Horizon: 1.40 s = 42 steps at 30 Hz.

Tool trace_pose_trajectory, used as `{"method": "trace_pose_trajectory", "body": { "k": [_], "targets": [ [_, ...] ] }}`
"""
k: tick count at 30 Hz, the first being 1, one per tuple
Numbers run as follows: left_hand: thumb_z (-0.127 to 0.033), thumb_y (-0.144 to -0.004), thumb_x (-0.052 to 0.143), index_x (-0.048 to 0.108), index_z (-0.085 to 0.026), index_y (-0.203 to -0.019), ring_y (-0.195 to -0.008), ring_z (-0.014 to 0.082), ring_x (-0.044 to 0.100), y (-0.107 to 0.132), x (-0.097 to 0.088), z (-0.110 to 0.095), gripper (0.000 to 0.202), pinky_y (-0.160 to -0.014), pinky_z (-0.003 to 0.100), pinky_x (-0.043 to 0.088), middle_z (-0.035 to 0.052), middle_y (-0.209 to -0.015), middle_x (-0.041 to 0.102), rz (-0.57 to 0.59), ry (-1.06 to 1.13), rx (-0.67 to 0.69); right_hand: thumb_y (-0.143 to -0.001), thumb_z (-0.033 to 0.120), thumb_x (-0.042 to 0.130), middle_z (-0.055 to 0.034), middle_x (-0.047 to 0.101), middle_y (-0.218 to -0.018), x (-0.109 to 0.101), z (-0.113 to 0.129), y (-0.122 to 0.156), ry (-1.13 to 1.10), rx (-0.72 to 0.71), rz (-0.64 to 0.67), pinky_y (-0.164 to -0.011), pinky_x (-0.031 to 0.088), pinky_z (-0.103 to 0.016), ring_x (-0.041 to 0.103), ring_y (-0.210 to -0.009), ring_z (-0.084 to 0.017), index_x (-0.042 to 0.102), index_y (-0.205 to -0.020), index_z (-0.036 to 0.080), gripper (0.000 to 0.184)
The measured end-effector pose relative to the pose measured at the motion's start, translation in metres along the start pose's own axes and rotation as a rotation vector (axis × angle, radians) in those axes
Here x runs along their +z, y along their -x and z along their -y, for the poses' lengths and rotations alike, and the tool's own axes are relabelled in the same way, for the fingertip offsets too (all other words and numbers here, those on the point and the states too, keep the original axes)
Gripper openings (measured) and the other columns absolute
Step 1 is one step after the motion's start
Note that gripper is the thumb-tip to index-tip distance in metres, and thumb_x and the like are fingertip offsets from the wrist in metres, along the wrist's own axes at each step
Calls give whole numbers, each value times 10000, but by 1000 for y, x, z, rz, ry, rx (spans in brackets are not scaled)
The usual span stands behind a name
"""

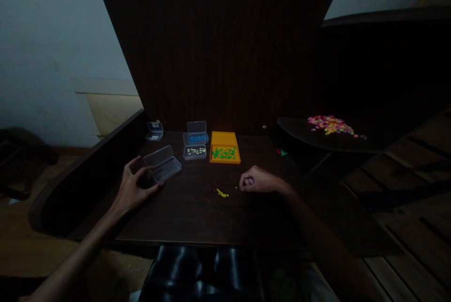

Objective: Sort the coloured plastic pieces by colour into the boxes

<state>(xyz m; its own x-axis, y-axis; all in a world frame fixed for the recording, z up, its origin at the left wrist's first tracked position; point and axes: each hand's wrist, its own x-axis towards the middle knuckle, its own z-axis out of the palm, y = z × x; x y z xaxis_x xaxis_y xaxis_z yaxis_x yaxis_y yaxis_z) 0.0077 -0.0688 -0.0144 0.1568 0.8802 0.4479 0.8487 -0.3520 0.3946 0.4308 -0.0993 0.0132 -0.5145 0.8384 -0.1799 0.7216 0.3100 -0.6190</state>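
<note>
My left hand (136,187) lies on the dark table (197,217) with its fingers spread, touching the near edge of an open clear plastic box (162,163). My right hand (257,181) rests on the table with its fingers curled into a loose fist; what it holds, if anything, is hidden. Between the hands lies a small scatter of yellow and dark beads (221,192).
Behind stand a clear box of pale beads (195,151), a clear box of blue beads (196,136), an orange box of green beads (224,148) and a small clear box (154,131). A heap of pink and yellow beads (330,125) lies on a side shelf at right.
</note>
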Motion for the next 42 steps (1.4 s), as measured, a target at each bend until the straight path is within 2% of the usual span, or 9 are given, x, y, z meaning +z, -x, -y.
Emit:
{"method": "trace_pose_trajectory", "body": {
  "k": [5, 8, 13, 17, 20, 27, 33, 37, 42],
  "targets": [
    [-627, -671, 655, 618, -209, -1177, -1265, 352, 474, -11, 2, 5, 657, -1064, 512, 400, 119, -1378, 484, 221, 80, -60, -743, 237, 598, 29, 544, -557, 0, 1, 1, -24, -4, -1, -497, 331, -190, 426, -498, -75, 732, -818, 126, 190],
    [-637, -683, 643, 600, -196, -1190, -1191, 318, 550, -17, 2, 0, 673, -1050, 480, 422, 111, -1278, 582, 255, 169, -55, -750, 248, 596, 34, 527, -553, 0, 1, 1, -24, -24, -20, -502, 329, -189, 419, -505, -74, 730, -813, 129, 190],
    [-597, -662, 694, 469, -210, -1328, -1162, 297, 586, -24, 2, -13, 802, -1004, 465, 472, 111, -1281, 591, 245, 396, -81, -757, 278, 600, 38, 489, -544, -2, 3, 2, -78, -35, -95, -488, 306, -195, 391, -505, -75, 726, -817, 116, 213],
    [-510, -682, 724, 390, -222, -1380, -1163, 301, 585, -27, 5, -35, 825, -1007, 530, 457, 129, -1297, 575, 233, 546, -93, -775, 366, 614, 24, 503, -561, -2, 10, -4, -153, -47, -233, -487, 313, -201, 402, -522, -85, 716, -818, 115, 274],
    [-428, -687, 748, 375, -239, -1389, -1178, 292, 576, -32, 10, -58, 817, -999, 518, 472, 132, -1327, 545, 273, 651, -48, -795, 387, 610, 19, 509, -574, -3, 22, -10, -192, -65, -356, -490, 316, -205, 408, -525, -87, 711, -841, 118, 291],
    [-308, -698, 744, 422, -233, -1360, -1222, 282, 533, -51, 39, -106, 740, -996, 494, 479, 129, -1357, 518, 331, 805, 162, -824, 361, 604, 30, 496, -545, -10, 56, -31, -93, -105, -545, -488, 284, -199, 392, -506, -81, 726, -860, 140, 255],
    [-257, -682, 754, 430, -225, -1349, -1237, 287, 511, -62, 65, -122, 742, -988, 470, 489, 137, -1414, 455, 340, 864, 282, -791, 219, 615, 20, 566, -560, -15, 53, -49, 139, -17, -514, -528, 289, -215, 420, -501, -80, 748, -862, 142, 169],
    [-230, -676, 753, 427, -210, -1348, -1241, 295, 508, -59, 73, -124, 747, -1015, 485, 466, 141, -1385, 481, 323, 933, 272, -780, 220, 621, -1, 619, -585, -12, 46, -52, 225, 39, -497, -535, 292, -219, 458, -513, -92, 760, -870, 165, 174],
    [-233, -680, 751, 415, -207, -1348, -1245, 297, 512, -49, 75, -123, 748, -1033, 496, 452, 144, -1373, 490, 354, 1004, 224, -791, 253, 608, 0, 602, -551, -9, 46, -51, 251, 46, -484, -518, 284, -217, 446, -499, -95, 766, -866, 184, 188]
  ]
}}
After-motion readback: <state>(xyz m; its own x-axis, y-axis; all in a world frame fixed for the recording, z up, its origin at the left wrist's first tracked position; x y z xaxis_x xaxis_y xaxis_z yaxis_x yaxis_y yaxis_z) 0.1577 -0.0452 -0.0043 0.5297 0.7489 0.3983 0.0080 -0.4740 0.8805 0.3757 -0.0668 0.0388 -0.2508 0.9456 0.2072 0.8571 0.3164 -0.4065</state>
